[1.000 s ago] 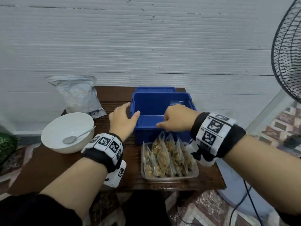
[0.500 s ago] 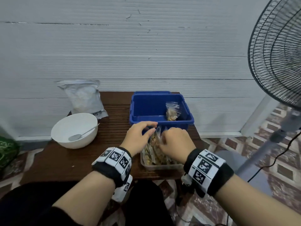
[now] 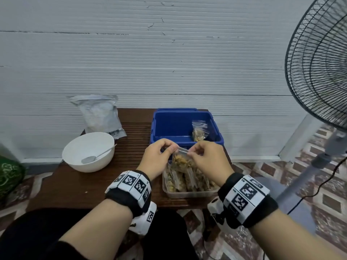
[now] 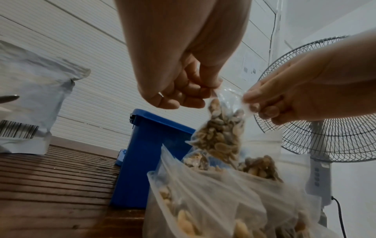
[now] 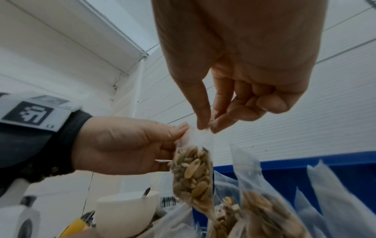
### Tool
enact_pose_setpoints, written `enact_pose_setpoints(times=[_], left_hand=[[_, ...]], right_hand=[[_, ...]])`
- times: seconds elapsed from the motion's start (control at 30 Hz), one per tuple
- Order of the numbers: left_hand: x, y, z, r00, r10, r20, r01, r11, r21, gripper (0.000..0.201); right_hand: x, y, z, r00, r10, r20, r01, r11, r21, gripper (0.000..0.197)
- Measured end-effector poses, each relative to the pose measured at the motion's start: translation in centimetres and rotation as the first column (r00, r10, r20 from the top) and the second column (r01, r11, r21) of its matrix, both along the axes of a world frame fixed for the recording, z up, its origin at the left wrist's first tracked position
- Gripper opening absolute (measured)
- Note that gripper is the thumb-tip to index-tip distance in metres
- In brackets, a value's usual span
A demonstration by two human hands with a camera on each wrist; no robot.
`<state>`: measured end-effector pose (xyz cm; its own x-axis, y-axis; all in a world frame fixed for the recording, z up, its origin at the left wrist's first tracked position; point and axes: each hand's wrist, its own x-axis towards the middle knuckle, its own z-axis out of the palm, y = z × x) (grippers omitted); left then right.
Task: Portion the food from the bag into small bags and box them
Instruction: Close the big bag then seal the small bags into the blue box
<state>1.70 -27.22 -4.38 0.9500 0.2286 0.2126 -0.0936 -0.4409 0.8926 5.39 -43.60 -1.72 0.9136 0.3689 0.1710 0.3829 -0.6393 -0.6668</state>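
Head view: one small bag (image 3: 199, 130) boxed in blue box (image 3: 161, 126).
Grip: left hand (image 3: 156, 160), right hand (image 3: 211, 160) pinching held bag (image 3: 181, 158) top.
Remaining: several filled bags in clear tray (image 3: 189, 194).

A home room: patterned floor tiles (image 3: 323, 186), a pedestal fan (image 3: 319, 59), a low wooden table (image 3: 62, 186).

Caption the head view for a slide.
Both hands, left hand and right hand, pinch a filled small bag before the blue box.

"LS" on the left wristband (image 5: 43, 119) (barcode digits on big bag (image 5: 168, 202) unreadable)
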Motion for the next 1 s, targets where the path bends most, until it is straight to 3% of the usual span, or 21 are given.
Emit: enact_pose_setpoints(times=[0.2,0.37,0.67,0.83,1.0], left_hand=[[-0.1,-0.3,0.5,1.000,-0.028,-0.011,0.027,0.994,-0.104,0.010],[0.0,-0.2,0.4,1.000,0.008,-0.006,-0.008,1.000,-0.030,0.014],[-0.2,-0.8,0.6,0.999,-0.020,-0.028,0.018,0.998,-0.053,0.009],[-0.2,-0.7,0.4,0.998,0.028,-0.048,-0.032,0.996,-0.086,0.009],[0.0,-0.5,0.4,0.997,0.064,-0.044,-0.066,0.997,-0.033,0.010]], right_hand=[[0.6,0.0,-0.4,0.997,-0.032,-0.068,0.044,0.983,0.181,0.007],[0.4,0.4,-1.0,0.998,-0.020,-0.064,0.037,0.962,0.269,0.006],[0.1,0.0,-1.5,0.998,-0.060,0.026,0.051,0.965,0.258,0.014],[-0.1,-0.2,-1.8,1.000,-0.030,-0.011,0.032,0.951,0.307,0.021],[-0.1,-0.3,-1.9,0.998,-0.001,-0.067,0.026,0.929,0.368,0.016]])
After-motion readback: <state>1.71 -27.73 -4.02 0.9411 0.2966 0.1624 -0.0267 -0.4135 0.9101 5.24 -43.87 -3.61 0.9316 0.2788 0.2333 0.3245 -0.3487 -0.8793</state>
